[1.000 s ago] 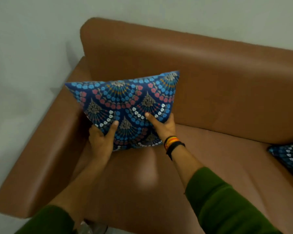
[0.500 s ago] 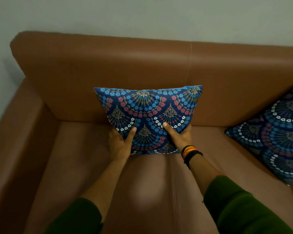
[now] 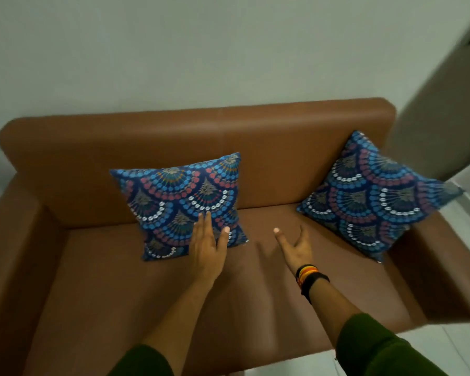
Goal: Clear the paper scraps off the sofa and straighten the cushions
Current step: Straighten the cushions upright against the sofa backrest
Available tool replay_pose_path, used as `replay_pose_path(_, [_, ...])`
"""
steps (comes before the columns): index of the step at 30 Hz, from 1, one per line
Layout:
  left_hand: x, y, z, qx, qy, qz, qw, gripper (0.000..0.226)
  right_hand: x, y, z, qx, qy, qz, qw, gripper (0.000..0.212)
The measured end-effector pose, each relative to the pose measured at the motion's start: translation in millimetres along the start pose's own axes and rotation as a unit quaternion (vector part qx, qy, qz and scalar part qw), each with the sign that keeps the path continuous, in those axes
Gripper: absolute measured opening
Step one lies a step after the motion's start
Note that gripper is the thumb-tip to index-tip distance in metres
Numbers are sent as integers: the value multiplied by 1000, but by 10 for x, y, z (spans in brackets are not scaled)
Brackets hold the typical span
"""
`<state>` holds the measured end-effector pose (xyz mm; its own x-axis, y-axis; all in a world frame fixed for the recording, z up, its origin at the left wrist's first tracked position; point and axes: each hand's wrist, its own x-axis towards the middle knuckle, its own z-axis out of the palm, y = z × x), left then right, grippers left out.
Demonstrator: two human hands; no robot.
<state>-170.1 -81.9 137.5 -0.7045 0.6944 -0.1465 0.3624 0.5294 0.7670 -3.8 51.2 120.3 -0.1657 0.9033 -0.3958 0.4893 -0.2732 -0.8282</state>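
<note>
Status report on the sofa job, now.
Left hand open, in front of the left cushion. Right hand open, empty. Right cushion sits cornerwise. No paper scraps visible on the sofa.

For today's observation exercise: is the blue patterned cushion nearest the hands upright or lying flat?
Upright: the blue patterned cushion stands on the seat, leaning against the brown sofa backrest.

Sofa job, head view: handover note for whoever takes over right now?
Left hand: open, holding nothing, fingertips in front of the lower edge of the left blue fan-patterned cushion; contact unclear.
Right hand: open, empty, above the seat between the cushions.
Left cushion stands leaning on the brown leather sofa backrest, near the middle.
Right blue fan-patterned cushion sits corner-down, diamond-wise, at the right end.
Done: no paper scraps visible on the seat; left cushion set up.
Left: probably square up the right cushion.
</note>
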Motion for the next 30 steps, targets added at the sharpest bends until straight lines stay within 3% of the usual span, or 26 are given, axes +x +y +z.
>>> replay_pose_path(6, [250, 1056, 738, 4, -77, 74, 994, 70, 609, 15, -1287, 27, 119, 43, 992, 99])
replay_pose_path(12, [870, 1757, 1950, 22, -157, 69, 985, 70, 1534, 369, -2085, 116, 175, 106, 972, 103])
replay_pose_path(20, [1523, 2294, 3427, -14, -213, 42, 976, 100, 2316, 875, -2701, 153, 233, 81, 957, 105])
replay_pose_path(24, [1757, 2348, 3565, -89, -222, -16, 971, 114, 2431, 974, -2756, 165, 206, 41, 964, 99])
replay_pose_path(27, [1761, 2351, 3448, -120, -220, -51, 967, 109, 2430, 907, -2766, 173, 186, 17, 967, 91])
replay_pose_path(30, [1568, 2285, 3219, -148, -171, -77, 971, 97, 2386, 664, -2699, 167, 158, 4, 973, 88])
